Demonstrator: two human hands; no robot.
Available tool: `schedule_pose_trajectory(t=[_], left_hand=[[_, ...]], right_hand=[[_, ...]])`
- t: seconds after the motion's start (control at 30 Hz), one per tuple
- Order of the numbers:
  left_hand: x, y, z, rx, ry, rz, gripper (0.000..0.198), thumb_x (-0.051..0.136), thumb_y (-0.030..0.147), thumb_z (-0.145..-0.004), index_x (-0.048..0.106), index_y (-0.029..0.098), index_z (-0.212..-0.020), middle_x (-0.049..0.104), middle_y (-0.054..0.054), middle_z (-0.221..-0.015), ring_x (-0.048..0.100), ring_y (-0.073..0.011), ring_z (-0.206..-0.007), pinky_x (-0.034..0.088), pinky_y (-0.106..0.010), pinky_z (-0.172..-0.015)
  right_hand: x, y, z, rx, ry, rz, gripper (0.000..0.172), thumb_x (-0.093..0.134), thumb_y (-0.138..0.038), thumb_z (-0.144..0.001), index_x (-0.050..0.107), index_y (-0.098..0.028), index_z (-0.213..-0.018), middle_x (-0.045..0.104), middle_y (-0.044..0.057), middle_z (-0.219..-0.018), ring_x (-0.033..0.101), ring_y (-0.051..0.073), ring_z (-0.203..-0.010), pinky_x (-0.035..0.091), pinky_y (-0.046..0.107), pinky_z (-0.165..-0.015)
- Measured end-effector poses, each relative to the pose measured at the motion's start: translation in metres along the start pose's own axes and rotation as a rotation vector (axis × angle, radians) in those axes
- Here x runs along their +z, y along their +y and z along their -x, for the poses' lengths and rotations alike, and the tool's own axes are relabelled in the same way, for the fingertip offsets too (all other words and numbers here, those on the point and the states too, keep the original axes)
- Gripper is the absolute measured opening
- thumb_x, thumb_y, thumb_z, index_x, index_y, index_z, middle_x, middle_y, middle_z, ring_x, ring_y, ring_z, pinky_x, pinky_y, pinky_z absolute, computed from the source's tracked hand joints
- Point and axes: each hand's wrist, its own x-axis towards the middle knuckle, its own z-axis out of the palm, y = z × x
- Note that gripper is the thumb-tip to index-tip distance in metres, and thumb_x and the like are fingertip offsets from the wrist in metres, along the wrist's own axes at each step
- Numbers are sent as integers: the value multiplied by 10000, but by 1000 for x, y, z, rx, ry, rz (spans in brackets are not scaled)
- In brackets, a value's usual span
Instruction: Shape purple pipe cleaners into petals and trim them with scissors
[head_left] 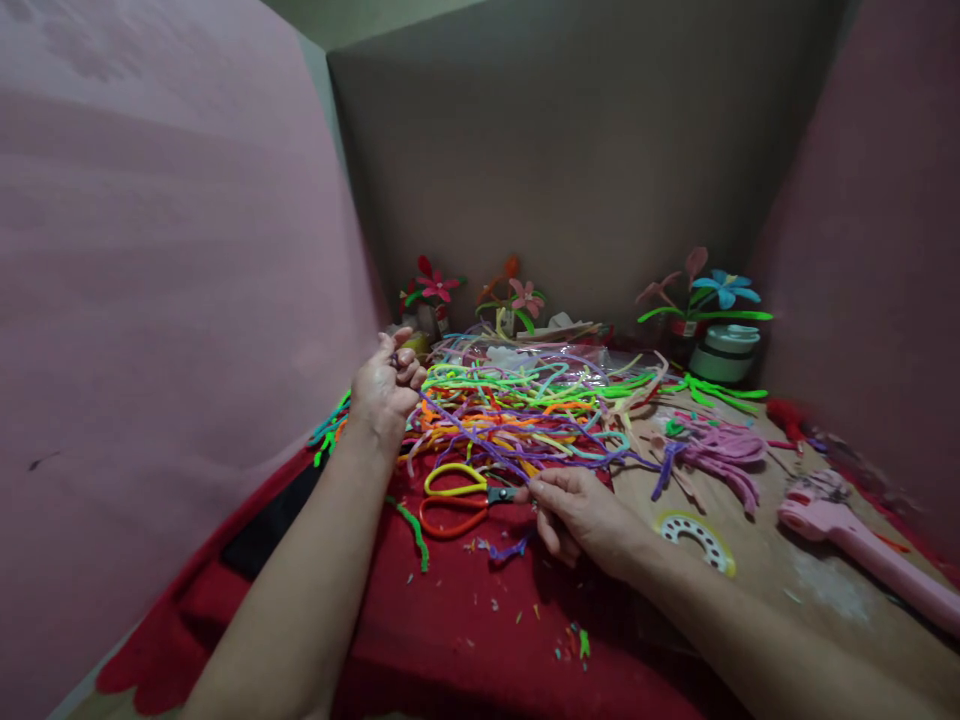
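Note:
A heap of coloured pipe cleaners [525, 405] lies on the table in front of me. My left hand [386, 385] is raised at the heap's left edge, fingers closed in a pinch on one end of a purple pipe cleaner [469, 440]. That strand runs down to my right hand [577, 515], which pinches its other end near the table. Scissors with yellow and orange handles [454, 498] lie on the red cloth [450, 620] just left of my right hand.
Pipe-cleaner flowers in small pots [435, 295] [705, 295] stand along the back wall. A round white container [726, 352] sits at back right. A pink tool [862, 545] and an arc-shaped ruler [697, 535] lie on the right. Pink panels wall in both sides.

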Motion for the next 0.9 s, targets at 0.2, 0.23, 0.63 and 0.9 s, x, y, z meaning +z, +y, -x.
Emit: schedule_pose_trajectory(t=[0.2,0.23,0.63,0.9], left_hand=[[-4,11,5,-65,79,76,294,322,194,-937,535,112,-752,254,107,-343,172,-33,-249,165,-160,-287],[-4,12,5,-71,96,93,314,295,183,-943,525,110,-742,245,108,-338,167,-32,-248,165,-156,-287],[-39,47,-5,238,150,249,318,294,219,-940,457,160,-674,258,97,-348,216,-37,-259,222,-161,-325],[-28,21,13,-67,-71,186,543,433,496,-835,444,25,-1106,598,-195,-931,609,-251,-912,527,-371,-722]], right_hand=[[-3,-8,0,-31,129,161,258,411,-371,-796,505,-176,-654,320,-99,-277,246,56,-228,138,175,-275],[-4,-8,0,-40,138,181,254,420,-363,-794,506,-178,-644,305,-102,-290,239,52,-237,145,177,-282],[0,-5,10,-122,158,109,266,474,-404,-786,502,-182,-641,265,-103,-360,210,46,-307,156,184,-321],[-12,-6,4,-212,214,80,291,513,-427,-777,539,-162,-662,290,-103,-369,222,34,-305,154,174,-320]])
